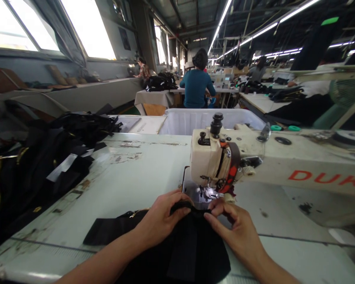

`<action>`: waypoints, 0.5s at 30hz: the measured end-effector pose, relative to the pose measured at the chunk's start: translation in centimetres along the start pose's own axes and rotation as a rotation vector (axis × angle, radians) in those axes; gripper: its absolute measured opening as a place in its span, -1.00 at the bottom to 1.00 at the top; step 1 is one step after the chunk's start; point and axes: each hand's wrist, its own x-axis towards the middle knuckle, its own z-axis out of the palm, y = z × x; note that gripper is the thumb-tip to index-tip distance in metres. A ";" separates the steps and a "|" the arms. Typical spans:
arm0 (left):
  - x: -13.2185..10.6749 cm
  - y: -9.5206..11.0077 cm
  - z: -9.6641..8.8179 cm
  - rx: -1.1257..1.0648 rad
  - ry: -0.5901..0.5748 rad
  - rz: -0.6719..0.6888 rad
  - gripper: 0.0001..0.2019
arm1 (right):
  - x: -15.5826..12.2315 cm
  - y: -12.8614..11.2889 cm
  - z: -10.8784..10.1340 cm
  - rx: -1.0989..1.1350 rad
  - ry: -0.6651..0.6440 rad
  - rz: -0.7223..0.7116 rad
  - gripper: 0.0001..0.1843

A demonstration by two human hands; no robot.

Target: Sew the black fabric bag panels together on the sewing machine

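While the left hand point(162, 221) and right hand point(233, 230) each clamp black fabric point(192, 252), a scuffed pale table point(130, 177), strip-lit sewing hall point(192, 19).

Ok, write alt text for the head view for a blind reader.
The left hand and right hand pinch the edge of a black fabric piece by the presser foot of a cream sewing machine on a pale table. A heap of black pieces lies to the left; a person in blue sits beyond.
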 end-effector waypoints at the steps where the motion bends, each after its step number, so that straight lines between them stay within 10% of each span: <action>1: 0.0 0.0 0.0 -0.007 -0.002 -0.005 -0.90 | 0.0 0.0 0.0 -0.004 0.001 -0.004 -0.79; 15: -0.1 0.4 0.2 0.026 0.019 0.041 -0.90 | -0.2 -0.3 0.2 0.029 0.036 -0.047 -0.81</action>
